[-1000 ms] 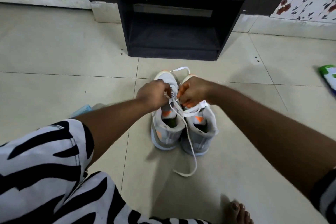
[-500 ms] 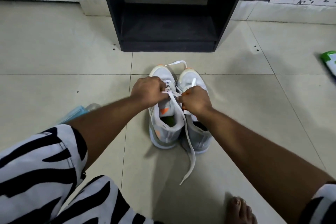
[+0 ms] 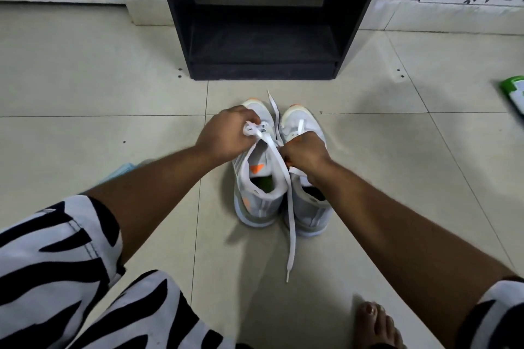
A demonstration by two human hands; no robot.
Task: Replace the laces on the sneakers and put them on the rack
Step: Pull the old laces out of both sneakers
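Note:
Two grey-and-white sneakers with orange marks stand side by side on the tiled floor, toes toward the rack: the left sneaker (image 3: 256,193) and the right sneaker (image 3: 307,207). My left hand (image 3: 226,133) pinches a bunch of white lace (image 3: 290,207) over the left sneaker's eyelets. My right hand (image 3: 304,151) grips the lace above the right sneaker's tongue. One long lace end trails back across the floor toward me; another end lies between the two toes. The black shoe rack (image 3: 263,68) stands straight ahead, its lower shelf bare.
A green-and-white packet (image 3: 514,92) lies at the far right on the floor. A light blue object (image 3: 122,176) peeks out under my left forearm. My bare foot (image 3: 374,326) is at the bottom right, my zebra-print clothing at the bottom left.
My hands have drawn apart, the left up toward the left sneaker's toe and the right back over the right sneaker. The lace now stretches between them and its loose end trails further toward me.

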